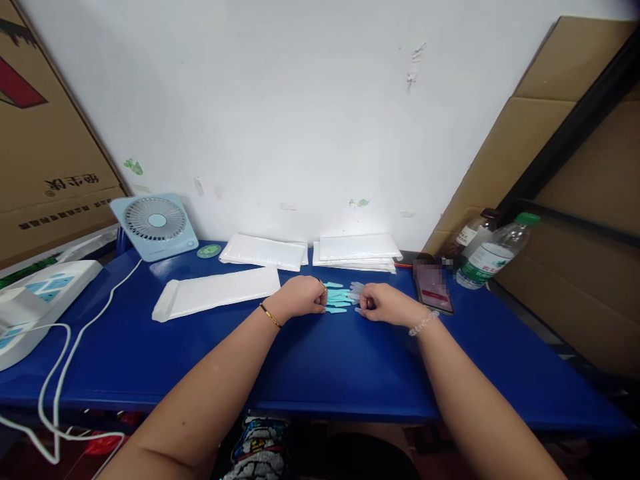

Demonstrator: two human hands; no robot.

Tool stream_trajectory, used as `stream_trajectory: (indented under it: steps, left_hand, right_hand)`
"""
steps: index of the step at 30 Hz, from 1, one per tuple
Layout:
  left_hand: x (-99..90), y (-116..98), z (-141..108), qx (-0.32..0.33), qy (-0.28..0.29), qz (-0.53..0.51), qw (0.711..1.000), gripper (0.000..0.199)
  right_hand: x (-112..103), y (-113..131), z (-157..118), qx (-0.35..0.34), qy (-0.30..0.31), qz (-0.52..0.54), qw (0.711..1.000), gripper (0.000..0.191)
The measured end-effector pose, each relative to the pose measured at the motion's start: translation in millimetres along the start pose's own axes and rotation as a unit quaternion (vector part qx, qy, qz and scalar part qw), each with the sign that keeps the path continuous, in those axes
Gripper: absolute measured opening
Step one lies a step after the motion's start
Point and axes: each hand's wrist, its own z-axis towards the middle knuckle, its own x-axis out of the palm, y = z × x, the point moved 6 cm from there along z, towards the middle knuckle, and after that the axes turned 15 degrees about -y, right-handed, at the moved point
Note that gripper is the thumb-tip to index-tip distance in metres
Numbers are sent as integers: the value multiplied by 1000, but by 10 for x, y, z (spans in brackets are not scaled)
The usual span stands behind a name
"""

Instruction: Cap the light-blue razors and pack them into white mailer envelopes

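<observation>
Between my two hands, several thin flat teal pieces (338,298) lie in a loose pile on the blue table (340,373). A few pale translucent pieces (357,291) of similar shape lie at the pile's right side. My left hand (303,295) is curled with its fingertips against the left ends of the teal pieces; what it grips, if anything, is hidden. My right hand (389,304) is closed in a pinch beside the translucent pieces, and its fingers cover whatever is between them.
White padded envelopes lie in a left stack (265,251) and a right stack (356,251) by the wall. Another envelope (220,291) lies left of my hands. A fan (157,223), power strip (55,293) and cables stand left; a phone (433,287) and bottles (493,257) are right.
</observation>
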Motion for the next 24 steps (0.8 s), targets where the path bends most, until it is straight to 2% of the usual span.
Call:
stream_trajectory:
  steps: [3, 9, 18, 24]
  left_hand:
    - [-13, -15, 0, 4, -28, 16, 999, 9]
    - [-81, -16, 9, -1, -67, 16, 998, 11]
    - [-116, -28, 24, -15, -53, -19, 998, 13]
    - [-107, -64, 52, 4, -83, -30, 996, 20]
  right_hand:
    - [-48, 50, -9, 5, -12, 42, 999, 2]
    - [-81, 78, -14, 42, -11, 165, 985, 8]
    - [-81, 130, 9, 27, -34, 153, 987, 11]
    - [-59, 213, 31, 30, -58, 177, 982, 14]
